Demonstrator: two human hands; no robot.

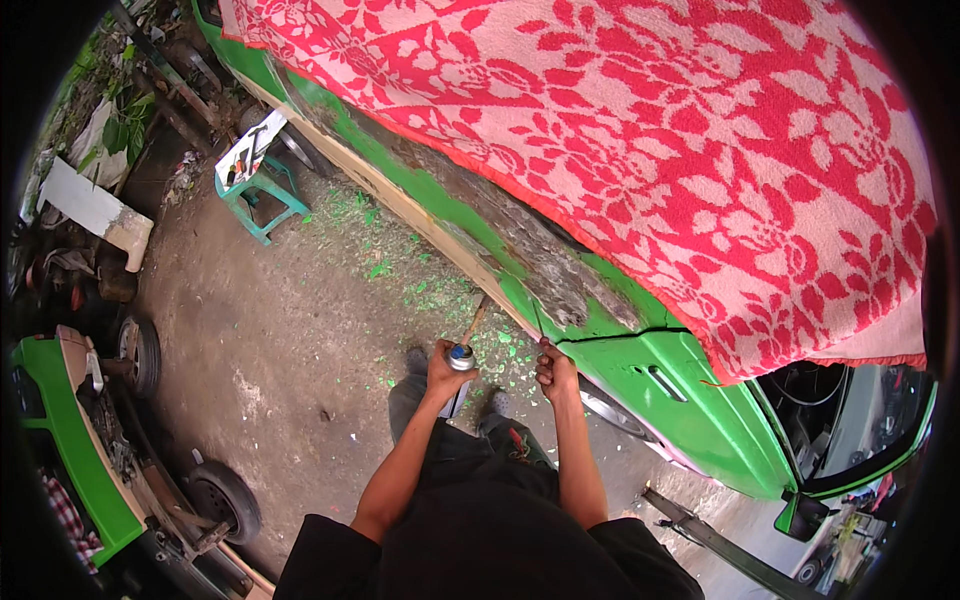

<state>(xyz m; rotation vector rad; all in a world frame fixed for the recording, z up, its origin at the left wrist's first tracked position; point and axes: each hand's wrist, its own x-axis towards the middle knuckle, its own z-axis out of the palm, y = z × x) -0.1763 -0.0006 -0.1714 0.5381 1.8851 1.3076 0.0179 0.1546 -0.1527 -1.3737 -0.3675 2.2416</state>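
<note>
My left hand point(443, 368) grips a small metal canister with a blue top point(460, 357), from which a thin rod or flame tip point(474, 322) points up toward the car's side. My right hand point(555, 370) holds a thin dark scraper point(538, 322) against the green car body point(560, 300). Just above the scraper, a long strip of paint point(540, 262) is stripped to bare grey. A red and pink patterned blanket point(650, 130) covers the car's top.
Green paint flakes point(420, 290) litter the dirt ground. A green plastic stool with items on it point(255, 180) stands at the upper left. Another green vehicle with wheels point(140, 350) sits at the left. The car's door handle point(660, 380) is at the right.
</note>
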